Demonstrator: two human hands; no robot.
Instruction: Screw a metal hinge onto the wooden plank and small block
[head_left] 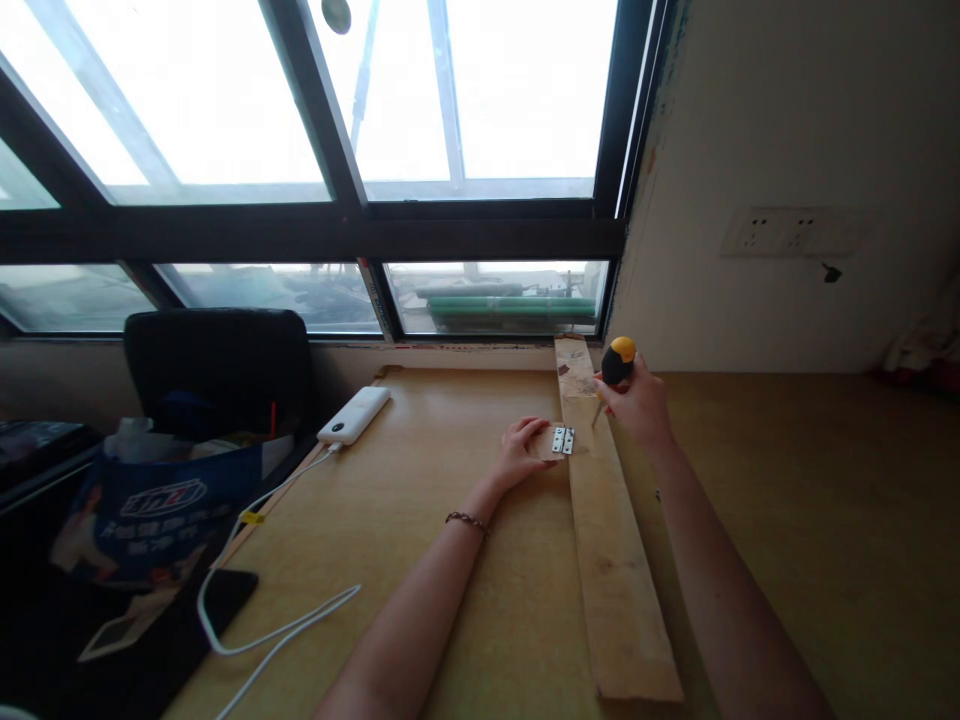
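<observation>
Head view showed two hands. The left hand (523, 452) pinched one small wooden block (541, 444) between thumb and fingers; one metal butt hinge (563, 440) sat just right of those fingertips, against one wooden plank (615, 570). The right hand (641, 402) gripped one yellow-and-black screwdriver (618, 362), its shaft slanting below the fingers; whether its tip touched wood, I could not tell. One white power bank (358, 414) lay well left of both hands' fingers.

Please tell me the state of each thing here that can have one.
Screwdriver: gripped in right hand, tip down.
Hinge: opened flat, beside left hand.
Wooden board: flat on table.
Power bank: connected to white cable.
White cable: loosely bent.
Shopping bag: open, with things inside.
</observation>
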